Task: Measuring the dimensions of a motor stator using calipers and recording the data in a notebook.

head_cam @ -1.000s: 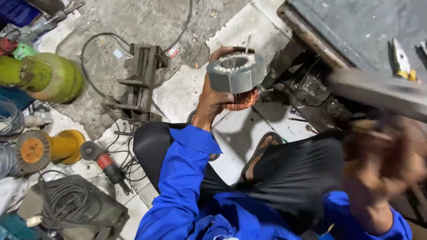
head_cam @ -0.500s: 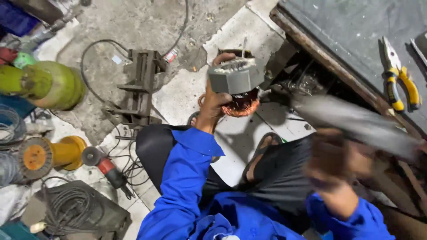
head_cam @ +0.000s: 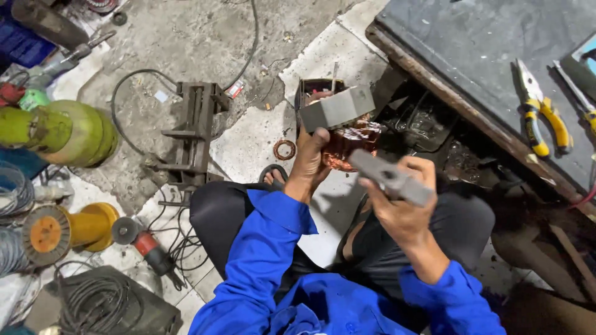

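Above the lap, left hand [head_cam: 312,156] grips motor stator [head_cam: 340,124], right hand [head_cam: 400,205] grips hammer [head_cam: 390,177].

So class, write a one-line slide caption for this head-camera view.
Left hand holds a motor stator; right hand grips a grey hammer.
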